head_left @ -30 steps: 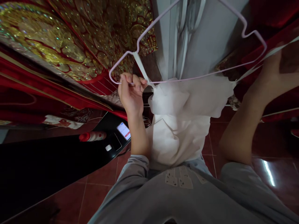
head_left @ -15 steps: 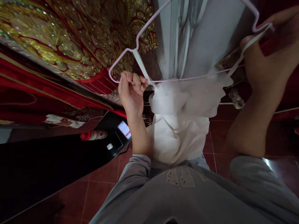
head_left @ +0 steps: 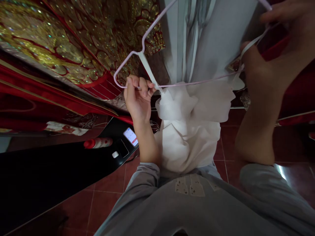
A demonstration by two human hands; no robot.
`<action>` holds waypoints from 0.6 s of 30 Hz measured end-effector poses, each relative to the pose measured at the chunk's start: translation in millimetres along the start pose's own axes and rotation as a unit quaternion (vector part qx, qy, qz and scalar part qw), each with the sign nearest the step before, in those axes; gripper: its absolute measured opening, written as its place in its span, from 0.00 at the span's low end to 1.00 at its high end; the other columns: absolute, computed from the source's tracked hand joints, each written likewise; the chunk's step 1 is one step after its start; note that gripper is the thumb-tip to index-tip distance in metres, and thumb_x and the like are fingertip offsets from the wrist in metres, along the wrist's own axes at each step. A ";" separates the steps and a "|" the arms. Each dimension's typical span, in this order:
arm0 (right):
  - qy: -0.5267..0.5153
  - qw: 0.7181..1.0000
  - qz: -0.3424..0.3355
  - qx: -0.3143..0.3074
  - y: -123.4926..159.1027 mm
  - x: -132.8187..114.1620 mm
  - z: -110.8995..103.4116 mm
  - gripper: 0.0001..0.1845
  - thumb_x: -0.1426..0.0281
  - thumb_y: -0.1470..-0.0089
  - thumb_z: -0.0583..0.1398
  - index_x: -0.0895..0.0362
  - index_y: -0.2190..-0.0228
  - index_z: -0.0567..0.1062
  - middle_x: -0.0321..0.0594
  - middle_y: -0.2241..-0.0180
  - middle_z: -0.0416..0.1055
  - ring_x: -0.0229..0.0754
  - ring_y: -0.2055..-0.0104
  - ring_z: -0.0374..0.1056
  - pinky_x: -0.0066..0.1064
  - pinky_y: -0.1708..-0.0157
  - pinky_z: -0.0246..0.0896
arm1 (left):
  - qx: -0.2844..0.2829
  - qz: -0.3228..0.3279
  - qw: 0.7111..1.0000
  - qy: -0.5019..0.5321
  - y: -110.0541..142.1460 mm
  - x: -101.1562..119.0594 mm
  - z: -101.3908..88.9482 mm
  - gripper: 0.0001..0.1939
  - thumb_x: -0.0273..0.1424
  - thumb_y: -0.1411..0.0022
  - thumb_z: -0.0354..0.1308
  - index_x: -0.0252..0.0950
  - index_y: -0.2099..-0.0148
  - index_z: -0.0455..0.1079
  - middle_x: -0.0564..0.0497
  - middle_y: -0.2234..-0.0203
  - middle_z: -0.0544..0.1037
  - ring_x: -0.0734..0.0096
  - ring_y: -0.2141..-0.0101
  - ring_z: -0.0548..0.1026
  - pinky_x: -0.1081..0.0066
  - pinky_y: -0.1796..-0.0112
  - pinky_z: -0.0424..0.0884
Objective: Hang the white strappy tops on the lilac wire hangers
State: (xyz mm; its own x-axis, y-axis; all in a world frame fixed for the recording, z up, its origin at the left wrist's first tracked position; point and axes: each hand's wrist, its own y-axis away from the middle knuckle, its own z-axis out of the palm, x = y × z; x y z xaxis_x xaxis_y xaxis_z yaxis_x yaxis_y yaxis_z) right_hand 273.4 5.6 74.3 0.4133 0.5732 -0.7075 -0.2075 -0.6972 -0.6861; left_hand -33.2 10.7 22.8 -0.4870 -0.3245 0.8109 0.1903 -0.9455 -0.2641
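Observation:
A pale pink hanger (head_left: 157, 23) spans the upper middle. My left hand (head_left: 140, 93) is closed round its lower bar near the left corner. One white strap of a white ruffled garment (head_left: 189, 131) sits in the hanger's left notch, and the garment hangs below the bar in front of my body. At the upper right, my right hand (head_left: 273, 59) has the other strap (head_left: 253, 42) drawn over its thumb, its fingers beside the hanger's right arm. That hand hides the right end of the hanger.
Gold-sequined red garments (head_left: 81, 42) hang on the left, with a grey-white panel (head_left: 216, 36) behind the hanger. On a black table (head_left: 61, 173) are a red-capped bottle (head_left: 98, 143), a lit phone (head_left: 131, 136), a dark phone (head_left: 122, 148) and a small white case (head_left: 115, 154).
My right hand has moved slightly left, its fingers now covering the hanger's right notch, and the strap around its thumb has shifted left. My left hand keeps its hold on the bar.

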 end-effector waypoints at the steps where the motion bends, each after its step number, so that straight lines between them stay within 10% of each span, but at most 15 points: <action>1: 0.045 0.996 -0.074 0.010 6.1 -4.9 2.6 0.26 0.81 0.45 0.68 0.43 0.49 0.85 0.30 0.47 0.78 0.47 0.36 0.69 0.41 0.27 0.60 | -0.002 0.001 1.000 0.002 -0.1 0.5 0.3 0.18 0.39 0.21 0.52 0.46 0.67 0.66 0.51 0.80 0.57 0.59 0.67 0.75 0.63 0.63 0.79; 5: 0.069 0.972 -0.212 0.075 29.5 -11.6 14.1 0.18 0.71 0.34 0.64 0.38 0.49 0.85 0.29 0.51 0.83 0.47 0.44 0.77 0.48 0.36 0.70 | 0.013 -0.007 0.999 -0.029 0.4 -1.0 0.3 0.19 0.44 0.21 0.53 0.46 0.67 0.66 0.51 0.81 0.59 0.56 0.65 0.77 0.61 0.62 0.80; 11: 0.082 0.985 -0.086 -0.124 55.2 -9.5 39.7 0.09 0.58 0.34 0.62 0.38 0.55 0.83 0.34 0.56 0.85 0.50 0.51 0.79 0.57 0.41 0.72 | 0.006 -0.002 0.999 -0.049 4.2 -7.0 -0.1 0.24 0.57 0.32 0.63 0.47 0.67 0.62 0.53 0.79 0.58 0.52 0.62 0.77 0.58 0.58 0.75; 15: 0.083 0.991 0.000 -0.107 65.5 -14.3 46.5 0.09 0.56 0.34 0.60 0.32 0.63 0.82 0.31 0.61 0.84 0.51 0.54 0.77 0.62 0.37 0.68 | 0.015 0.008 0.998 -0.062 8.1 -5.1 5.1 0.28 0.61 0.30 0.57 0.45 0.68 0.58 0.53 0.79 0.56 0.55 0.67 0.75 0.59 0.56 0.75; 18: 0.072 0.992 0.029 -0.100 68.7 -17.5 47.5 0.07 0.56 0.36 0.62 0.30 0.63 0.81 0.31 0.62 0.83 0.54 0.52 0.78 0.66 0.37 0.68 | 0.032 0.035 0.997 -0.055 16.9 -7.2 10.7 0.22 0.58 0.28 0.55 0.46 0.63 0.65 0.50 0.68 0.74 0.58 0.61 0.79 0.58 0.50 0.76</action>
State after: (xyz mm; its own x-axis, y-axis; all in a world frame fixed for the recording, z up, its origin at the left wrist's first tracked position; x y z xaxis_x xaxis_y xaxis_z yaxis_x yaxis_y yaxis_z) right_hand 209.9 -31.9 31.5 0.5316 0.4724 -0.7030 -0.0600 -0.8070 -0.5876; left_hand -17.3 -2.8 18.1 -0.3757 -0.3815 0.8446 0.2754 -0.9161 -0.2913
